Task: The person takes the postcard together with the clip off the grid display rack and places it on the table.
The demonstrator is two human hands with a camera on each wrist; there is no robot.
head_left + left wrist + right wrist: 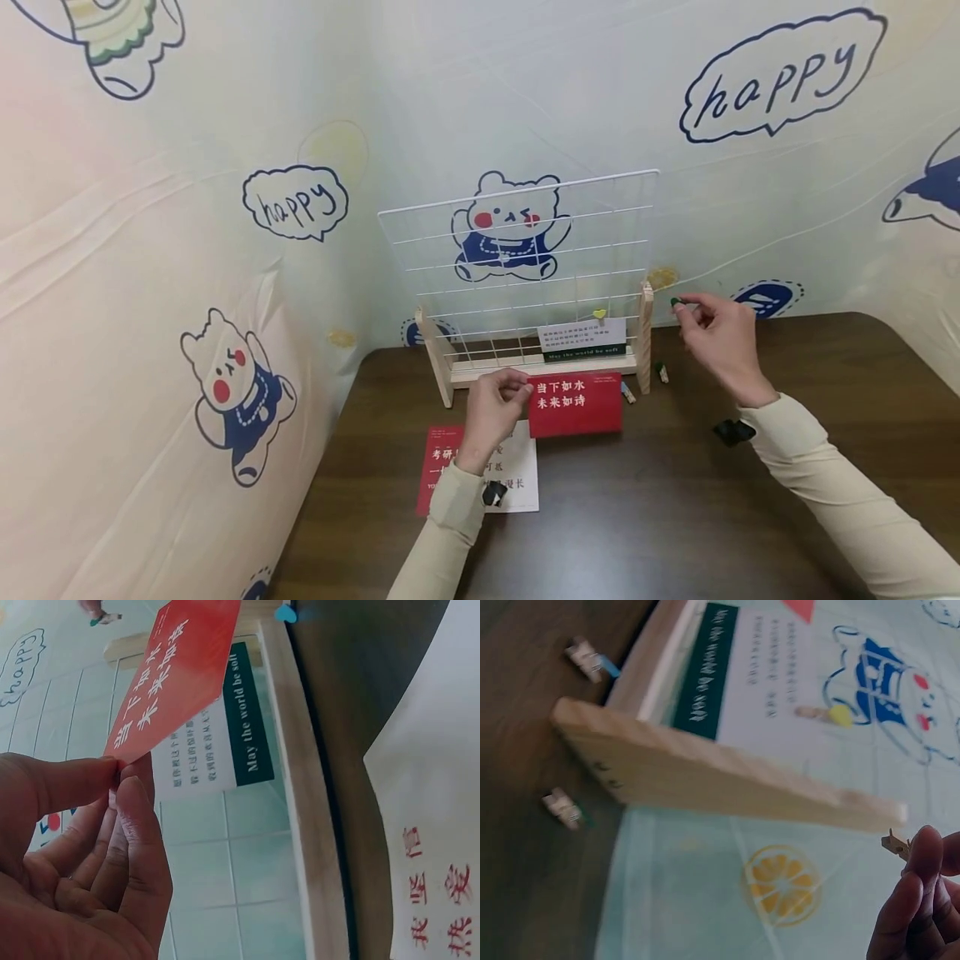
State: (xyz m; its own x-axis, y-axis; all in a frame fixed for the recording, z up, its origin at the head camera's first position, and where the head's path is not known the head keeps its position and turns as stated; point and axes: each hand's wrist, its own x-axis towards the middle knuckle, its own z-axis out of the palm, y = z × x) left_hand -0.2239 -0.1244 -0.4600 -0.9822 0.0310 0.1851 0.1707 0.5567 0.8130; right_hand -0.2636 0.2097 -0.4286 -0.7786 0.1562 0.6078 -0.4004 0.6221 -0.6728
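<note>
My left hand [489, 417] pinches a red card [576, 418] with white lettering by its left edge, in front of the wire grid rack. In the left wrist view, thumb and fingertips meet at one corner of that card. To the right of the rack's right wooden post [645, 342], my right hand [722, 343] is raised. Between its thumb and fingertips is a small wooden clothespin [894, 844], and a dark green bit shows there in the head view. A white and green card [581, 337] hangs low on the grid from a clothespin with a yellow heart [599, 314].
On the table [637, 517] lie two more small clothespins, one with blue [627, 393] and one with dark green [662, 372], beside the right post. A red card [429, 492] and a white card [528, 467] overlap under my left forearm. Printed cloth [600, 100] hangs behind.
</note>
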